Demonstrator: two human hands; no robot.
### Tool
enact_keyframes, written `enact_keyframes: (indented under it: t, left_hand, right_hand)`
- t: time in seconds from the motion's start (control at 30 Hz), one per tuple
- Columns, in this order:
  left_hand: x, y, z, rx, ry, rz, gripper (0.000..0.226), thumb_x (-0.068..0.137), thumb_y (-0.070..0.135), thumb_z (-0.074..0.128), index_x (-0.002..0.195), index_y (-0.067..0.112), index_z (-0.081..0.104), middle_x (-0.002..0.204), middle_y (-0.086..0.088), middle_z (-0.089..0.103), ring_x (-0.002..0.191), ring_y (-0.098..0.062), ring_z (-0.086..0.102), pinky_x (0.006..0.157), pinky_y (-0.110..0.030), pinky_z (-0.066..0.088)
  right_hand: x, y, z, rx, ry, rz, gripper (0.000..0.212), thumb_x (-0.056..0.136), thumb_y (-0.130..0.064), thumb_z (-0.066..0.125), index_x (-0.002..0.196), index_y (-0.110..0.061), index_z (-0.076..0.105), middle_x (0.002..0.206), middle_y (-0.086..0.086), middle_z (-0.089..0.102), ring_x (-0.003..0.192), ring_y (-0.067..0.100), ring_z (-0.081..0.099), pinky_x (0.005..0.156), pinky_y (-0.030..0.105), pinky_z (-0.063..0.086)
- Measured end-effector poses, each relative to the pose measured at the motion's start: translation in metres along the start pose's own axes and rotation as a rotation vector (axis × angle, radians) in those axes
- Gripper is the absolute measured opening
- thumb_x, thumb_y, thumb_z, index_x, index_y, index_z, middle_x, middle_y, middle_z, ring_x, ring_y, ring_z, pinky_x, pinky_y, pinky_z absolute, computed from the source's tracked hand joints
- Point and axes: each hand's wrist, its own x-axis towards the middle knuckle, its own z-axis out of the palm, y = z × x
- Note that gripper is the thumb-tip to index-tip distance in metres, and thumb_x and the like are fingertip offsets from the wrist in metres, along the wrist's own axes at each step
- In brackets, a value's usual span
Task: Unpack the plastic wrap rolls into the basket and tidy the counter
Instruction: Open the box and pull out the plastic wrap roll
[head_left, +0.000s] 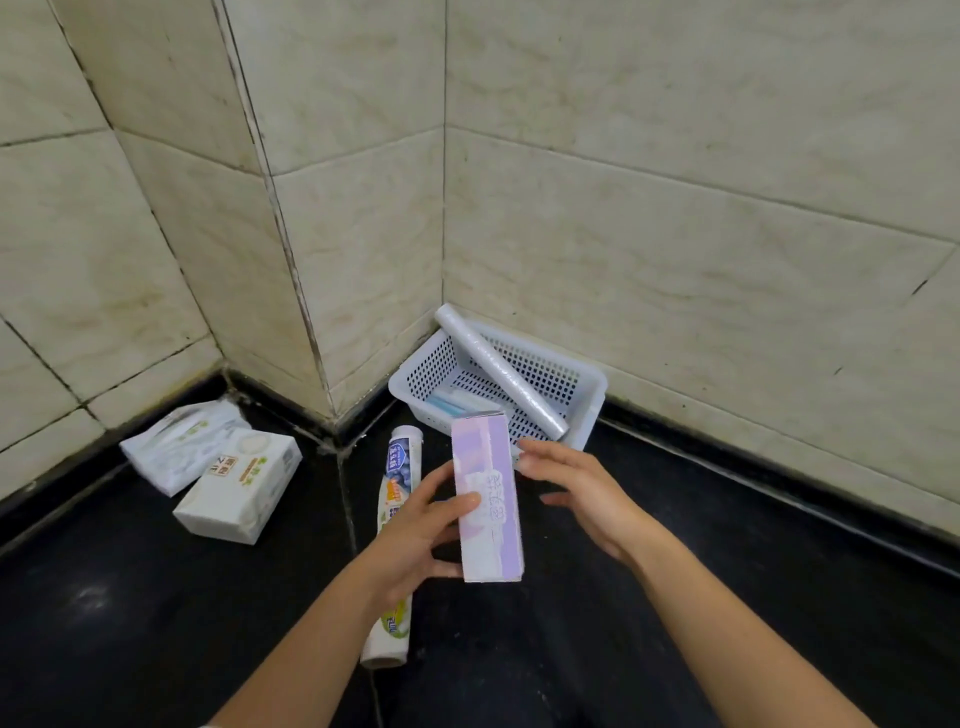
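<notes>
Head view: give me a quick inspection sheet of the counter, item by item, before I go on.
Surface: black counter set in a tiled corner, bare at right.
Job's things: white basket in the corner, one clear roll leaning across it, blue item inside; purple box held upright above the counter.
Clutter: printed roll lying under the left hand; two white packs at left.
Hands: left hand grips the box; right hand open, beside the box's top.
Cables: nothing seen.
Surroundings: beige wall tiles, stained grout.
</notes>
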Motion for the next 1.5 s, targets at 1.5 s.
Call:
enact_keyframes:
  t: [1.5]
  left_hand:
    - [-0.013, 0.028, -0.027, 0.452, -0.253, 0.024, 0.066, 0.075, 0.031, 0.08, 0.133, 0.041, 0.05, 0.121, -0.002, 0.067, 0.111, -0.02, 0.065, 0.094, -0.039, 0.052]
  right_hand:
    - [-0.004, -0.042, -0.02, -0.386, 0.027, -0.301, 0.017, 0.059, -0.031, 0.07, 0.073, -0.025, 0.077, 0.067, -0.003, 0.074, 0.062, 0.009, 0.068, 0.059, 0.025, 0.057]
